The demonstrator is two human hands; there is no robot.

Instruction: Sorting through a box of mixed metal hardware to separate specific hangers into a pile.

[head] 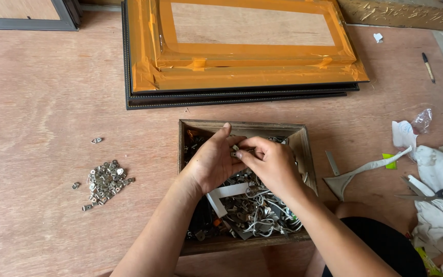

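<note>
both hands are down in the wooden box (303, 149) that sits near the front edge of the board (42, 92), a little right of its middle. the left hand (212, 163) and the right hand (270, 163) meet over the box's far half, fingertips pressed together around a small metal piece (235, 149), each hand pinching it between thumb and fingers. under them the box is full of tangled metal bits (257, 213), with a white strip (226, 194) lying across them. well to the left, toward the board's left edge, lies a small heap of metal hangers (106, 182), with one stray hanger (97, 140) just beyond it. at the far edge rests a stack of frames (242, 66) wrapped in orange tape. along the right edge are scissors (431, 195) on a white cloth (439, 174), and a pen (427, 66) near the far right corner.
</note>
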